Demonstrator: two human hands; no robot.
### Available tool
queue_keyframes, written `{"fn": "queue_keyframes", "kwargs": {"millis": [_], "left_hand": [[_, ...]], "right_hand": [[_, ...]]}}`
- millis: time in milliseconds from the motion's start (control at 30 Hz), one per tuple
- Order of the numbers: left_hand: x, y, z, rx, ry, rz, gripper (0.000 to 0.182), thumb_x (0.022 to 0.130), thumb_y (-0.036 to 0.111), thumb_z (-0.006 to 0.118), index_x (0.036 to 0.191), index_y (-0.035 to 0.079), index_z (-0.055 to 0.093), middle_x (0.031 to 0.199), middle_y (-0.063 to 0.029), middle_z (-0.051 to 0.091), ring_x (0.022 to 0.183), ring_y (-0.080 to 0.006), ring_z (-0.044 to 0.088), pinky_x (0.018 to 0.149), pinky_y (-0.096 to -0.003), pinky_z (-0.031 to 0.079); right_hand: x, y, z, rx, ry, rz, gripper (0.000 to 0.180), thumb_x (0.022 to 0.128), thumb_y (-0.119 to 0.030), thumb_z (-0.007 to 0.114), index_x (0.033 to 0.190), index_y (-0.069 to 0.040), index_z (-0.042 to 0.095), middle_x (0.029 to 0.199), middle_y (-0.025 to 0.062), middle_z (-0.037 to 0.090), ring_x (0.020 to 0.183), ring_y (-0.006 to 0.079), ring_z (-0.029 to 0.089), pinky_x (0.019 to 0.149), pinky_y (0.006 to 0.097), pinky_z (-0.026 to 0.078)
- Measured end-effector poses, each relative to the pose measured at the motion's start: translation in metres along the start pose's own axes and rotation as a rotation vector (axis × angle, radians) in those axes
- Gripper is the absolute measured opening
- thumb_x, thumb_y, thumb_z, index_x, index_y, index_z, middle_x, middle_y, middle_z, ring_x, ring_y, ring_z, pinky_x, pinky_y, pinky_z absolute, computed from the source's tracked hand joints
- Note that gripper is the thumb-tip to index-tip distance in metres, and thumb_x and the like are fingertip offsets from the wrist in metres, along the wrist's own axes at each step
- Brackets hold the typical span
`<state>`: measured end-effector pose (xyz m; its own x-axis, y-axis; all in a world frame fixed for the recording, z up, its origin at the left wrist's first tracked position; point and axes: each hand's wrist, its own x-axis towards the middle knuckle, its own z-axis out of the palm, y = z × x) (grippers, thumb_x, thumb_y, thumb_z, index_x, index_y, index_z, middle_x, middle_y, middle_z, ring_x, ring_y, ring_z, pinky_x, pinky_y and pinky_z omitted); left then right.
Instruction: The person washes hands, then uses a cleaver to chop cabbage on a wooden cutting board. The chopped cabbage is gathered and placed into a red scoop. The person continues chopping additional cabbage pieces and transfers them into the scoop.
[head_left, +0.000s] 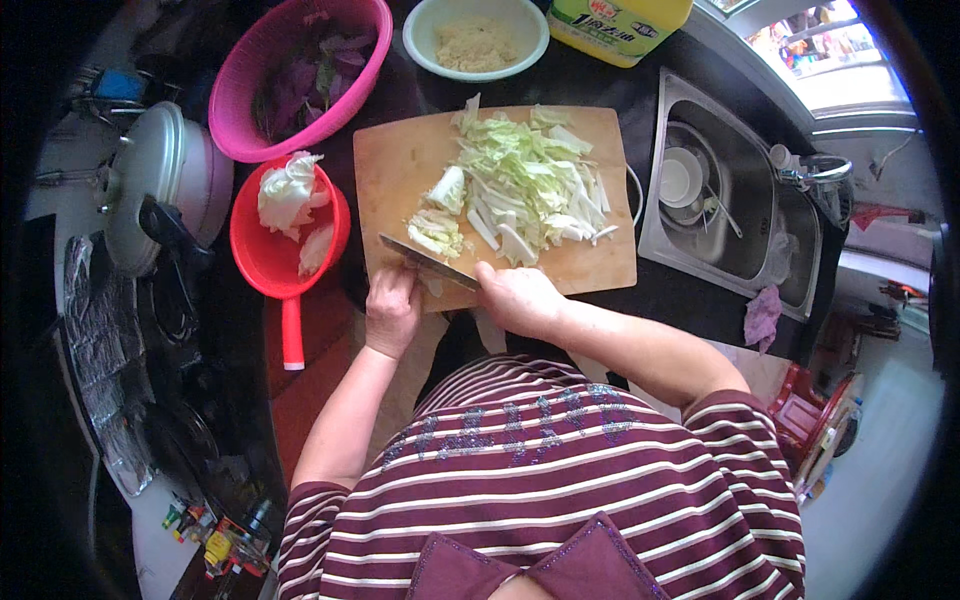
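Observation:
My right hand (525, 298) grips the handle of a kitchen knife (427, 261), whose blade slants across the near left part of a wooden cutting board (401, 161). My left hand (393, 306) is beside the blade at the board's near edge, fingers bent. A pale bit shows between that hand and the blade, but what lies under the fingers is mostly hidden. Just beyond the blade is a cut yellowish cabbage piece (435, 234), with a pale cabbage chunk (448, 190) farther back. A large heap of sliced napa cabbage (521, 176) covers the board's middle and right.
Left of the board is a red handled strainer (291, 289) holding cabbage leaves (289, 196). Behind it a pink basket (225, 112) holds purple-green leaves. A pale bowl (476, 75) and yellow jug (622, 34) stand at the back. At right, a steel sink (664, 225) contains dishes.

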<state>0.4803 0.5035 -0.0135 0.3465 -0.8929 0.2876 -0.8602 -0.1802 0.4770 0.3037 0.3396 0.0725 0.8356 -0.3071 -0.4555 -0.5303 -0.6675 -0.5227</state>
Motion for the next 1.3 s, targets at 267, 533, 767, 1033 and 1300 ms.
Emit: {"fn": "queue_keyframes", "kwargs": {"millis": [267, 533, 767, 1033, 1300], "left_hand": [[0.092, 0.030, -0.007, -0.022, 0.043, 0.110, 0.032, 0.075, 0.018, 0.082, 0.095, 0.006, 0.060, 0.093, -0.0131, 0.063, 0.090, -0.0360, 0.061, 0.080, -0.0448, 0.050], [0.172, 0.028, 0.029, -0.019, -0.367, -0.301, 0.048, 0.076, 0.027, 0.081, 0.111, 0.001, 0.062, 0.109, -0.0231, 0.068, 0.105, -0.0389, 0.065, 0.092, -0.0452, 0.051], [0.158, 0.008, -0.089, -0.776, 0.107, -0.393, 0.034, 0.087, 0.000, 0.066, 0.121, 0.000, 0.060, 0.111, -0.0083, 0.067, 0.100, -0.0176, 0.065, 0.089, -0.0323, 0.054], [0.103, 0.037, -0.129, -0.821, 0.054, -0.460, 0.042, 0.079, -0.009, 0.069, 0.119, 0.003, 0.062, 0.116, -0.0069, 0.063, 0.109, -0.0186, 0.062, 0.096, -0.0330, 0.051], [0.093, 0.030, -0.032, -0.211, -0.122, 0.246, 0.044, 0.068, -0.009, 0.067, 0.108, 0.007, 0.067, 0.112, -0.0109, 0.069, 0.108, -0.0354, 0.062, 0.094, -0.0442, 0.053]], "right_hand": [[-0.057, 0.018, -0.055, 0.157, 0.318, 0.124, 0.024, 0.097, -0.021, 0.057, 0.111, -0.004, 0.047, 0.084, 0.0232, 0.068, 0.082, 0.0442, 0.067, 0.073, 0.0538, 0.052], [-0.073, 0.018, -0.048, 0.206, 0.307, 0.227, 0.025, 0.099, -0.022, 0.056, 0.111, -0.002, 0.048, 0.083, 0.0249, 0.068, 0.084, 0.0451, 0.067, 0.075, 0.0539, 0.052], [-0.056, 0.010, -0.012, 0.165, 0.016, 0.118, 0.021, 0.094, -0.017, 0.054, 0.107, 0.000, 0.050, 0.084, 0.0233, 0.070, 0.083, 0.0429, 0.069, 0.073, 0.0521, 0.055], [0.012, -0.012, 0.009, 0.056, -0.022, 0.010, 0.024, 0.087, -0.008, 0.057, 0.109, 0.002, 0.052, 0.089, 0.0217, 0.072, 0.084, 0.0384, 0.072, 0.072, 0.0481, 0.058], [0.017, 0.029, -0.019, 0.041, 0.210, 0.263, 0.024, 0.095, -0.019, 0.056, 0.110, -0.001, 0.051, 0.087, 0.0237, 0.070, 0.085, 0.0428, 0.070, 0.077, 0.0526, 0.055]]}}
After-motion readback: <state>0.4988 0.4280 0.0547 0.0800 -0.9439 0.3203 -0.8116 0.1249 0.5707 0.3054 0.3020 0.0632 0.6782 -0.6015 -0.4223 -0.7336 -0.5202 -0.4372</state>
